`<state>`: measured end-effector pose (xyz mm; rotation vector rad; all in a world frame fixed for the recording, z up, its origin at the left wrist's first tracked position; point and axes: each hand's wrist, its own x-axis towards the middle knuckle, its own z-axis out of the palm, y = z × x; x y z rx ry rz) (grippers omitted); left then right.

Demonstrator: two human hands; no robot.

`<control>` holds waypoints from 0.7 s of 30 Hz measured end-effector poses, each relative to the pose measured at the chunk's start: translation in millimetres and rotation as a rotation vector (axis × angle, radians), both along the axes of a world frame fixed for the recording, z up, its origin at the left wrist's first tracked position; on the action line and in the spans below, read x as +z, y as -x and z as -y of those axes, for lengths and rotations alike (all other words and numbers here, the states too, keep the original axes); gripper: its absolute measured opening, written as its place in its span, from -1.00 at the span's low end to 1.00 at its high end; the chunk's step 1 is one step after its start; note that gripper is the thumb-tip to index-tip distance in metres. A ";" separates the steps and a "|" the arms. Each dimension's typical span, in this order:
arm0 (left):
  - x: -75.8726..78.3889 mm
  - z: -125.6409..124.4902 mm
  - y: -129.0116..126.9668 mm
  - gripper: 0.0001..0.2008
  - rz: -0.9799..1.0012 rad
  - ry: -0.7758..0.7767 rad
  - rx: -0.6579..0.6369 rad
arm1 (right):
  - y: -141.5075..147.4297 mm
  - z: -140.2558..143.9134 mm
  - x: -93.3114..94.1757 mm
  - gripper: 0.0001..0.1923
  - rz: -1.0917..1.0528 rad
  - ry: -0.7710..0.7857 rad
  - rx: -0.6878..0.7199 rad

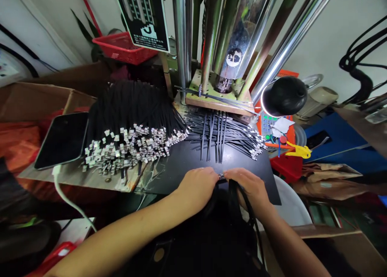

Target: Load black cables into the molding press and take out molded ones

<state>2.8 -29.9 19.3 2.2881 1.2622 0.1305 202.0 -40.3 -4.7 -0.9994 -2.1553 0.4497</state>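
Note:
My left hand [199,188] and my right hand [249,185] meet at the near edge of the black work surface [178,168]. Both are closed, pinching a black cable tie [221,176] with a small metal end between the fingertips. Black strap hangs down in front of my right palm; part of it is hidden against my dark clothing. Just beyond my hands lies a spread of black cable ties [211,136] with silvery ends, some crossing over others. To the left is a thick heap of black ties [133,104], their square metal heads pointing towards me.
Behind stands a press with metal columns [183,39] and a base plate [217,102]. At right are a black lamp [284,96], an orange control box [267,126] and yellow cutters [298,151]. A phone [62,139] with a white cable lies left, near a red basket [127,47].

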 end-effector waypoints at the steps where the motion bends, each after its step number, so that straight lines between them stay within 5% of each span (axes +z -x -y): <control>1: -4.8 1.3 5.1 -0.74 0.100 -0.004 0.000 | 1.1 -0.3 2.2 -0.70 0.015 -0.017 0.017; 5: -31.6 8.4 24.9 -0.69 0.455 -0.074 0.089 | 3.7 1.8 3.2 -0.75 0.025 -0.046 0.042; 9: -46.1 13.3 28.8 -0.69 0.535 -0.071 0.151 | 1.6 5.9 -2.0 -0.78 0.053 -0.030 0.027; 21: -4.4 4.4 6.2 -0.80 -0.050 -0.018 0.103 | -16.5 -1.8 -6.5 -0.74 -0.038 0.171 -0.145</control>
